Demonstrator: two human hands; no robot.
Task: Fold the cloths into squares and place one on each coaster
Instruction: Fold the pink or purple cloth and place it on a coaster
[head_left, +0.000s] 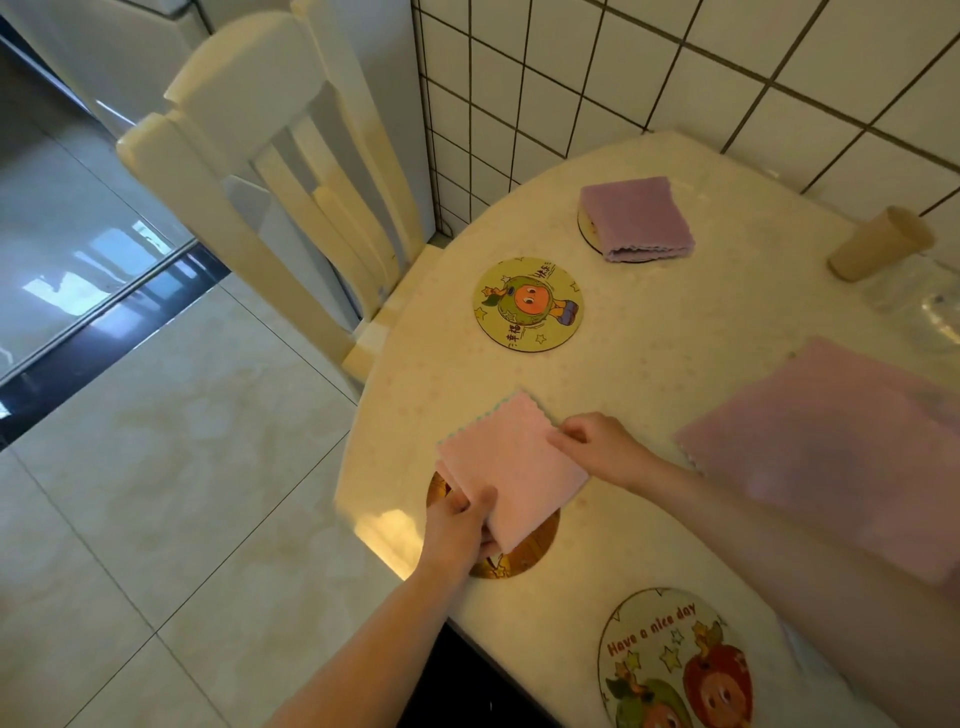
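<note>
A folded pink cloth (506, 467) is held over a round coaster (524, 553) near the table's left edge. My left hand (460, 525) grips its near corner, thumb on top. My right hand (597, 447) pinches its right edge. A folded purple cloth (636, 218) lies on a far coaster (587, 228). A yellow cartoon coaster (527, 304) lies bare in the middle. Another coaster (675, 660) reading "Have a nice day" lies bare at the near edge. A flat pink-purple cloth (831, 457) is spread on the right.
The cream table (675, 338) stands against a white tiled wall (623, 78). A cream chair (270, 182) is tucked in at the left. A beige cup (878, 241) stands at the far right beside clear plastic (924, 296). Tiled floor lies to the left.
</note>
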